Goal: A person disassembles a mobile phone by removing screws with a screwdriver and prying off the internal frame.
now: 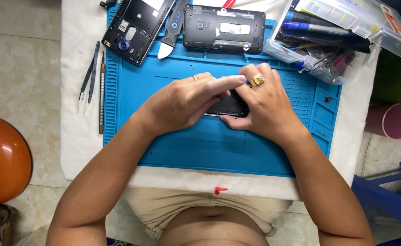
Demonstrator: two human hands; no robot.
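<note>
A black phone part [230, 105] lies on the blue repair mat [173, 141], mostly covered by both hands. My left hand [182, 102] rests over its left side, index finger stretched across the top toward the right hand. My right hand [262, 102], wearing a gold ring, curls around its right end with the thumb at the lower edge. What the fingertips do underneath is hidden.
Two opened phone bodies [134, 27] [223, 29] and a blue pry tool [170, 32] lie at the mat's far edge. Tweezers [88, 77] and a screwdriver [101, 91] sit left. A clear tool box [332, 36] stands right. A pink cup [398, 120] and orange helmet [4, 159] flank the table.
</note>
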